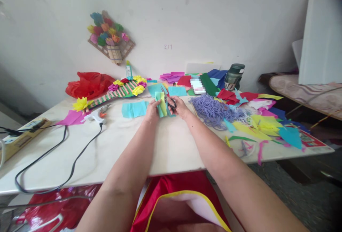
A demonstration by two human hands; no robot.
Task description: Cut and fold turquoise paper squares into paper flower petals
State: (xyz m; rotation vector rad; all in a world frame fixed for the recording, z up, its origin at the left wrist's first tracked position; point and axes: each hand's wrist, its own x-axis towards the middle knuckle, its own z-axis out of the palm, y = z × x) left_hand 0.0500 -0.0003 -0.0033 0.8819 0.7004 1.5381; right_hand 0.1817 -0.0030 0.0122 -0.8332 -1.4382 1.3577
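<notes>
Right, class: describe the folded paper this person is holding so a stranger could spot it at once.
Start at the white table and follow both forearms to where the hands meet near its middle. The left hand pinches the folded paper, upright, while the right hand holds scissors against it. It is yellow-green layered with turquoise, and unlike the flat scraps around, it is lifted off the table.
</notes>
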